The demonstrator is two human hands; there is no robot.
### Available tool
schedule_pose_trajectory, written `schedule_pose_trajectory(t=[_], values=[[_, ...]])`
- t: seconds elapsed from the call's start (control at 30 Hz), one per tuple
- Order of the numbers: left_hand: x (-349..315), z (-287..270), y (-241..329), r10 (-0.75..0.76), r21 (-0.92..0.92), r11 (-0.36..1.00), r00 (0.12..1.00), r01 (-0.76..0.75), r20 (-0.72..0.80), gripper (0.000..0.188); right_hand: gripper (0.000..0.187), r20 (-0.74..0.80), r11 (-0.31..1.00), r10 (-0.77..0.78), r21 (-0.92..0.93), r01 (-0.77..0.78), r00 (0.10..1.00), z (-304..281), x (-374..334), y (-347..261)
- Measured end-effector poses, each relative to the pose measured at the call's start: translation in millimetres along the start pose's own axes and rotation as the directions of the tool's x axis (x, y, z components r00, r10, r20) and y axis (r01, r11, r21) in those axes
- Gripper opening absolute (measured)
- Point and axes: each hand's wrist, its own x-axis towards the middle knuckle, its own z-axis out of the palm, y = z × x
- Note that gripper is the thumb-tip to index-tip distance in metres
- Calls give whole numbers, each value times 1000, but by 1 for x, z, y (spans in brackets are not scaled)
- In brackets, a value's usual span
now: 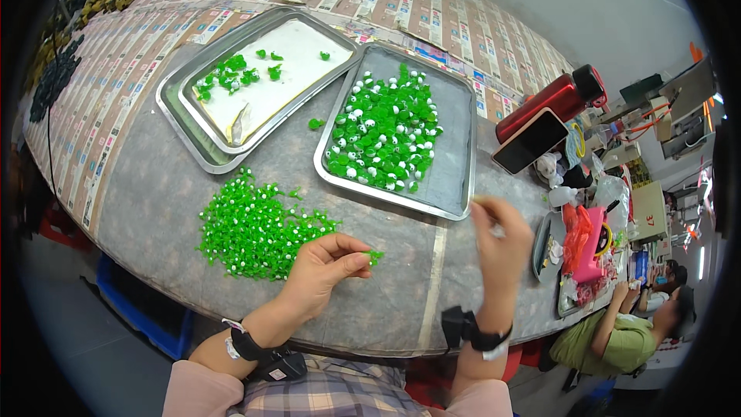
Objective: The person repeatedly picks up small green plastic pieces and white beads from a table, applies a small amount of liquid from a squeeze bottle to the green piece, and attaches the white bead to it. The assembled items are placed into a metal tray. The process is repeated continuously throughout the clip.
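My left hand (328, 266) is closed in a pinch, thumb against forefinger, with a small green plastic piece (375, 258) poking out past the fingertips. Just left of it, a heap of tiny green pieces with white dots (255, 232) lies loose on the grey table cover. My right hand (503, 243) hangs near the front right corner of a metal tray (457, 131); motion smears its fingers, so what they hold, if anything, cannot be seen. Many larger green pieces with white eye-like balls (386, 135) fill the tray's left and middle.
Stacked trays (297, 50) at the back left carry a white sheet with several green pieces. One stray green piece (316, 123) lies between the trays. A red bottle (544, 104) and a phone (529, 141) stand at right. Beyond a pink container (590, 251), another person (621, 340) sits working.
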Motion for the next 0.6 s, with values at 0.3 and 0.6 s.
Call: schedule_pose_trajectory(t=[0.3, 0.6], values=[[0, 2, 0, 13, 6, 1000, 1000, -13, 19, 9, 14, 309, 993, 19, -116, 18, 951, 70, 26, 12], [-3, 2, -1, 27, -102, 995, 994, -15, 108, 10, 20, 540, 448, 96, 727, -521, 836, 37, -51, -26]])
